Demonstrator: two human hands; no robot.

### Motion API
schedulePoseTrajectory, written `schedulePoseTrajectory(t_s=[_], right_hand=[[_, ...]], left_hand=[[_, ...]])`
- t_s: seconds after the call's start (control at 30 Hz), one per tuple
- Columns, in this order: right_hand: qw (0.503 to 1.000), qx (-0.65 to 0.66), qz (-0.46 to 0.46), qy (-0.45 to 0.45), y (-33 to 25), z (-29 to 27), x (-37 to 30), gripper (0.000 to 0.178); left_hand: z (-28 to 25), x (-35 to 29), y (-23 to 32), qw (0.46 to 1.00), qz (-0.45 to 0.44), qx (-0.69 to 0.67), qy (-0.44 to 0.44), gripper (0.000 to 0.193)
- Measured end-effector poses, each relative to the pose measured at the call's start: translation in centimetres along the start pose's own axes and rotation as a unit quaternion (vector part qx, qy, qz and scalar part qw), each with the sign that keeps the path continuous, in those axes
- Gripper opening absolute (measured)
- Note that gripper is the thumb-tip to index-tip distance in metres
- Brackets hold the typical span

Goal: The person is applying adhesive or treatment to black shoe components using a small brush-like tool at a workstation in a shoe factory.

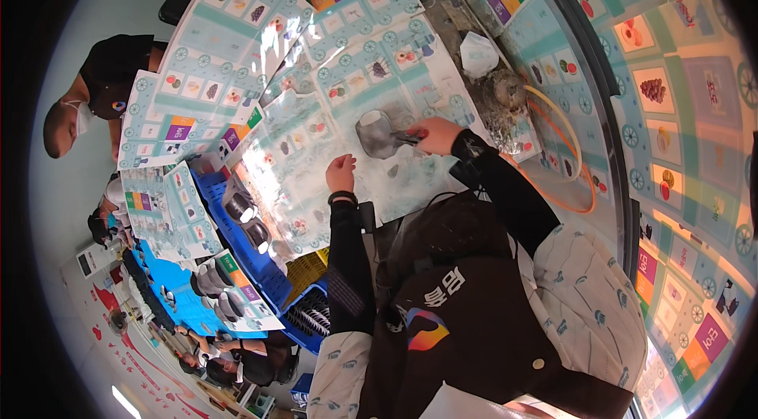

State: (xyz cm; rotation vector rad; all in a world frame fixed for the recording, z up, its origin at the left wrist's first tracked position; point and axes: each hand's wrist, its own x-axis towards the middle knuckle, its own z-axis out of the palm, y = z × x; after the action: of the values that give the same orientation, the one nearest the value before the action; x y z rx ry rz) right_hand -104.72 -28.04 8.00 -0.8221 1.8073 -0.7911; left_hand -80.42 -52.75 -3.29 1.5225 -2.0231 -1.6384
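My right hand (438, 136) is closed round the short dark handle of a small grey pan (374, 135). Its rounded body hangs over the covered worktable (347, 111), a light patch of glare on it. To the left and nearer me, my left hand (341, 173) is apart from the pan, its fingers curled in and nothing seen sticking out of them. Dust-like grey smears mark the patterned sheet below the pan.
At left, a blue crate (212, 186) holds dark grey vessels (246, 218); a yellow crate (306, 273) stands nearer me. Upright patterned boards (213, 48) border the table. At right are a white cup-shaped thing (478, 54) and an orange hose (591, 196). A masked person (118, 72) is beyond the boards.
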Motion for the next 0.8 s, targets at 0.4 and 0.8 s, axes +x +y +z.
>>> schedulePoseTrajectory(t_s=[0.4, 0.8], right_hand=[[0.945, -0.128, 0.064, 0.293, 11.8, 3.0, -10.1, 0.027], [0.925, -0.303, 0.015, 0.227, 16.7, 3.9, -9.5, 0.062]], left_hand=[[5.6, 3.4, 4.4, 0.913, 0.042, 0.407, 0.002, 0.040], [0.3, -11.5, 9.5, 0.983, 0.144, 0.065, 0.090, 0.025]])
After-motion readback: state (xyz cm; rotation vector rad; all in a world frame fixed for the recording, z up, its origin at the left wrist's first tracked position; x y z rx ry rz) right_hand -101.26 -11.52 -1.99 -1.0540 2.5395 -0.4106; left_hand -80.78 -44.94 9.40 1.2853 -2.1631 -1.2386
